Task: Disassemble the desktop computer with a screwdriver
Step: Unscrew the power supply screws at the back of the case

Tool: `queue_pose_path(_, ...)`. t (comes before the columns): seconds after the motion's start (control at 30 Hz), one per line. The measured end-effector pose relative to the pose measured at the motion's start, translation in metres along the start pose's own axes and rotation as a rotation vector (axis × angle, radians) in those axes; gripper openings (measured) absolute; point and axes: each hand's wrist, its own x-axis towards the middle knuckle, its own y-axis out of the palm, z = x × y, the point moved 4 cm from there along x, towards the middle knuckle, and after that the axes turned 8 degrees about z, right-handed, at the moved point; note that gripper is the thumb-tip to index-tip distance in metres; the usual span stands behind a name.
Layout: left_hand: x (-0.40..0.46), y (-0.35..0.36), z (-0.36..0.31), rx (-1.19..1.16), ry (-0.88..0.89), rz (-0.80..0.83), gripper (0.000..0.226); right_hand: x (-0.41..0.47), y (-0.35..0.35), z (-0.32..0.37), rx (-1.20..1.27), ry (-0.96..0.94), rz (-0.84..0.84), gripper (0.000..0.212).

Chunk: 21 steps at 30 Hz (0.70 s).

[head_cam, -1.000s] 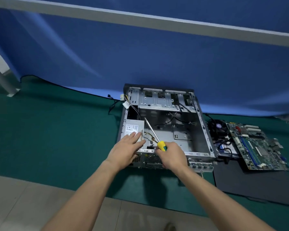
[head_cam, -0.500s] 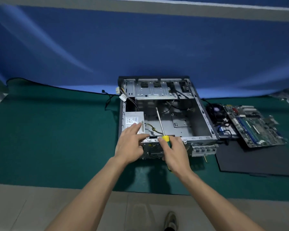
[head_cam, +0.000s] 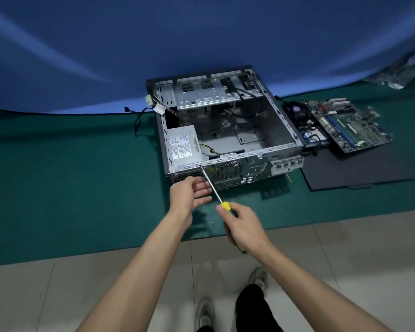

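Observation:
The open grey computer case point(head_cam: 280, 130) lies on a green mat point(head_cam: 70, 176), its inside mostly bare. A silver power supply point(head_cam: 182, 144) with a white label sits in its near left corner. My right hand point(head_cam: 243, 227) grips the yellow handle of a long screwdriver point(head_cam: 211, 185). The shaft points up and left, and its tip touches the case's near rim just in front of the power supply. My left hand point(head_cam: 189, 194) is open, fingers spread beside the shaft, close to the case's back panel, holding nothing.
A green motherboard point(head_cam: 347, 124) with a black fan point(head_cam: 297, 111) lies right of the case, partly on a black panel point(head_cam: 359, 168). Loose cables point(head_cam: 141, 116) trail off the case's left side. A blue cloth point(head_cam: 130, 56) hangs behind. My shoes point(head_cam: 259, 279) stand on grey tiles.
Both hands have pulled back out of the case toward me. The screwdriver came out of the interior and now points at the near rim. My left hand left the power supply.

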Motion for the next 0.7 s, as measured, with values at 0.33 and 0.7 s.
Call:
queue_pose_path(0.33, 0.01, 0.006, -0.004, 0.034, -0.014, 0.08, 0.013, -0.006, 0.006, -0.003, 0.086, 0.094, 0.024, 0.036)
queue_pose_path(0.7, 0.014, 0.004, -0.005, 0.066, 0.019, -0.01, 0.006, -0.011, 0.015, 0.001, 0.155, 0.114, 0.051, 0.038)
